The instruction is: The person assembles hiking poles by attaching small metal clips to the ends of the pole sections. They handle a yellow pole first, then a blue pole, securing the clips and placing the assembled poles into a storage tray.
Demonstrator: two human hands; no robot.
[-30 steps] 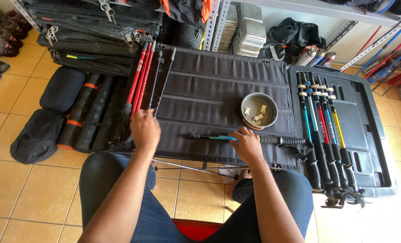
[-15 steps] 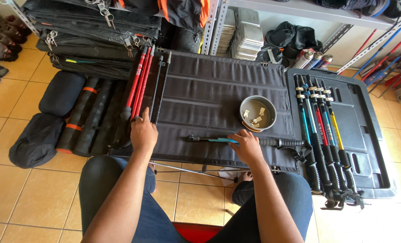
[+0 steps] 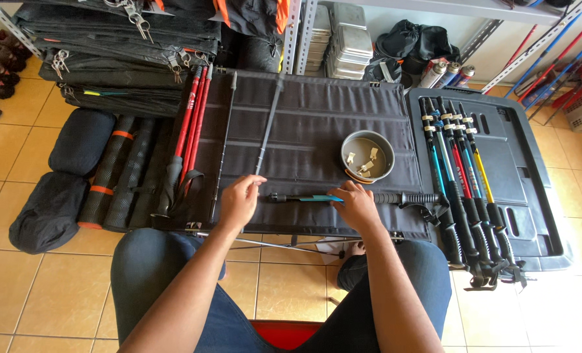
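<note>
A teal and black trekking pole (image 3: 343, 197) lies across the near part of a dark fabric table (image 3: 317, 117). My right hand (image 3: 358, 205) rests on its shaft, fingers curled over it. My left hand (image 3: 240, 199) hovers near the pole's thin left end, fingers apart, holding nothing. A thin black pole section (image 3: 268, 127) lies on the table just beyond my left hand. A round metal bowl (image 3: 367, 157) with small pale parts stands just beyond my right hand.
Red poles (image 3: 189, 131) lie along the table's left edge. Several coloured trekking poles (image 3: 461, 176) lie on a grey plastic lid (image 3: 526, 176) at right. Rolled mats (image 3: 118, 173) and dark bags (image 3: 82, 140) sit on the tiled floor at left. Metal shelving stands behind.
My left hand has moved right, from the red poles at the table's left edge toward the thin end of the teal pole. My right hand has stayed on the pole.
</note>
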